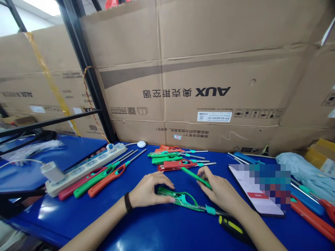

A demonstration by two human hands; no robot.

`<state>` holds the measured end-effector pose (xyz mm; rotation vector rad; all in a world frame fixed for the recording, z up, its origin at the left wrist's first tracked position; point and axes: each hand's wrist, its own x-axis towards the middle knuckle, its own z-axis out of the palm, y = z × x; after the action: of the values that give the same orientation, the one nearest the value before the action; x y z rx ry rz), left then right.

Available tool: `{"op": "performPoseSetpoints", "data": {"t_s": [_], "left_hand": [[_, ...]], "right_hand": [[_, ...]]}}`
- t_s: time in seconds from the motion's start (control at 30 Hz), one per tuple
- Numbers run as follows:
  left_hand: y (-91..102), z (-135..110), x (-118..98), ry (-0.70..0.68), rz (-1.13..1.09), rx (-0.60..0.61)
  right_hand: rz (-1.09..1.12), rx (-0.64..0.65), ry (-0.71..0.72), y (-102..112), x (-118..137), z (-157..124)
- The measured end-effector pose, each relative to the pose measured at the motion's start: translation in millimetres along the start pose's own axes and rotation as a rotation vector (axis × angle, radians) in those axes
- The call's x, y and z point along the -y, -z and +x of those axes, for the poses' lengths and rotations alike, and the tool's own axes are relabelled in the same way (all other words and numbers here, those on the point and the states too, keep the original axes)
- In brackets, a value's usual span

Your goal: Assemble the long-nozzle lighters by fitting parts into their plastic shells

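My left hand (149,190) is curled over the handle end of a translucent green long-neck lighter body (183,200) that lies on the blue table (162,230), its metal tube pointing right. My right hand (220,190) pinches a separate green plastic strip (196,177) above that lighter. A black and yellow screwdriver (231,226) lies under my right forearm.
Several red and green lighters (178,158) are piled behind my hands, three more (102,179) lie to the left beside a white power strip (83,169). A phone (258,190) and more lighters (311,209) sit to the right. Cardboard boxes (204,76) wall off the back.
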<state>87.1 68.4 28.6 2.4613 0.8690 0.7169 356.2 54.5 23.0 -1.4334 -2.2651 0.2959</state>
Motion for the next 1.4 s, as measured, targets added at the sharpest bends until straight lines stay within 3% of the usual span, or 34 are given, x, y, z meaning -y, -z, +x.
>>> {"op": "performPoseSetpoints", "data": {"t_s": [0.37,0.53,0.7,0.87,1.0,1.2,1.4], "left_hand": [[-10.6,2.3,4.6,0.028,-0.035,-0.024],[-3.1,1.4,6.4,0.019,0.017,-0.184],[3.1,-0.5,9.4,0.044,0.026,-0.325],[5.1,-1.1,5.8,-0.073,-0.075,-0.159],[7.9,-4.2,9.1,-0.107,-0.058,-0.052],[11.7,-8.6,16.6,-0.074,0.079,0.064],[11.6,-7.9,18.5,-0.059,0.103,0.061]], "right_hand": [[0.15,0.083,-0.095,2.9,9.3,-0.6],[0.141,0.059,-0.101,6.2,14.2,-4.7],[0.104,0.077,0.025,6.7,26.0,-5.9],[0.129,0.104,0.153,-2.9,55.1,1.1],[0.032,0.114,0.152,-12.2,70.1,4.3],[-0.028,0.079,0.086,-24.3,65.1,4.4],[-0.003,0.114,0.031,-24.6,57.3,2.2]]}}
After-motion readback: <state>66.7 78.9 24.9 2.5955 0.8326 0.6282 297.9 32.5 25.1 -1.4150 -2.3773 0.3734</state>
